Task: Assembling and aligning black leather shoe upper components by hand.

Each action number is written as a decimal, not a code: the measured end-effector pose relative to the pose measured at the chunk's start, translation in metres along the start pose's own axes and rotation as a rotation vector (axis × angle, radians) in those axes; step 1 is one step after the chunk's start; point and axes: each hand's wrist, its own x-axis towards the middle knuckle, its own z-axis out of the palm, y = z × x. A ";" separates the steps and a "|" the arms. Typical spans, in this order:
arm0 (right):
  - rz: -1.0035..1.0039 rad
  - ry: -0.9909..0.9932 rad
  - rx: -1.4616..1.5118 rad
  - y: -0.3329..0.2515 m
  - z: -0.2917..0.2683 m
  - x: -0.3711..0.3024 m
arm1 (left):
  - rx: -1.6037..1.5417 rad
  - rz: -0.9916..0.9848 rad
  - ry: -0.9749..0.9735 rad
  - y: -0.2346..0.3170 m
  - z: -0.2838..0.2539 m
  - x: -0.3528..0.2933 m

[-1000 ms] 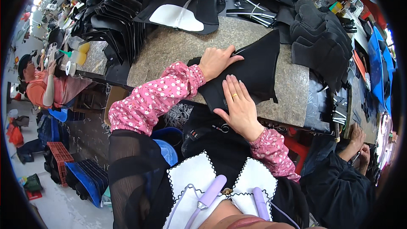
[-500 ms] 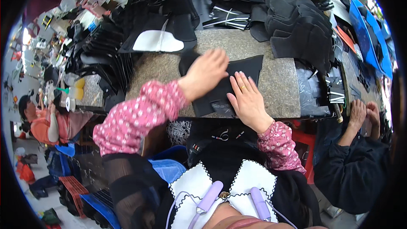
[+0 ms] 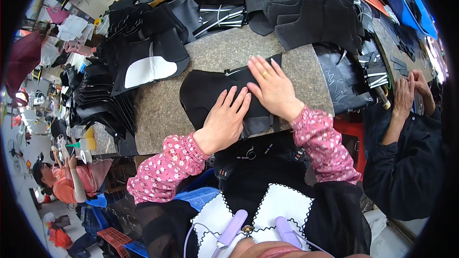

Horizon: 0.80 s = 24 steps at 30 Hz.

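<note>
A black fabric piece [image 3: 203, 88] with a rounded left end lies on the speckled worktop in front of me. My left hand [image 3: 224, 122] rests palm down on its near side, fingers stretched out and slightly apart. My right hand [image 3: 276, 88] lies flat on the piece's right part, fingers extended, with a ring on one of them. At the far edge of the piece a small zip pull [image 3: 227, 72] shows. Part of the fabric is hidden under both hands, and neither grips it.
A black piece with a white patch [image 3: 150, 70] lies at the left, beside stacked black pieces [image 3: 98, 95]. Farther back are bundled black-and-white strips [image 3: 219, 18] and more cut pieces [image 3: 318, 12]. A blue bin [image 3: 406, 2] stands far right, near a co-worker's hands [image 3: 409, 91].
My left hand has come down from above the fabric onto its near side. My right hand now lies farther over the piece's right part. The whole view has turned somewhat.
</note>
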 end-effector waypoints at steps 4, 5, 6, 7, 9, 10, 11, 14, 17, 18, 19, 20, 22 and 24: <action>0.028 0.012 -0.112 0.016 0.006 0.007 | -0.026 0.022 0.033 -0.001 0.003 -0.002; 0.027 0.018 -0.116 0.017 0.010 0.006 | -0.020 0.024 0.038 -0.002 0.003 -0.005; 0.012 0.036 -0.151 0.021 0.014 0.006 | -0.033 0.033 0.056 -0.004 0.005 -0.006; -0.005 0.054 -0.186 0.024 0.016 0.007 | -0.046 0.040 0.077 -0.005 0.006 -0.008; 0.025 0.072 -0.285 0.028 0.012 0.008 | -0.043 0.019 0.099 -0.007 0.010 -0.010; 0.065 0.084 -0.372 0.028 0.009 0.009 | -0.045 0.002 0.106 -0.006 0.010 -0.013; 0.031 0.046 -0.422 0.028 0.003 0.010 | -0.019 -0.028 0.169 -0.006 0.009 -0.015; -0.230 -0.019 -0.415 0.027 -0.012 0.018 | -0.032 -0.055 0.202 -0.011 0.020 -0.019; -0.160 -0.386 -0.069 0.023 -0.047 0.043 | -0.073 0.006 0.177 -0.019 0.022 -0.029; -0.132 -0.581 0.070 0.027 -0.055 0.054 | -0.090 0.027 0.151 -0.021 0.023 -0.034; -0.156 -0.726 0.116 0.032 -0.063 0.064 | -0.140 0.058 0.148 -0.021 0.024 -0.036; -0.179 -0.871 0.163 0.035 -0.070 0.075 | -0.178 0.073 0.133 -0.021 0.024 -0.038; -0.114 -1.222 0.051 0.018 -0.079 0.100 | -0.187 0.097 0.134 -0.025 0.027 -0.040; 0.043 -1.476 0.334 0.024 -0.060 0.112 | -0.311 0.079 0.119 -0.028 0.025 -0.041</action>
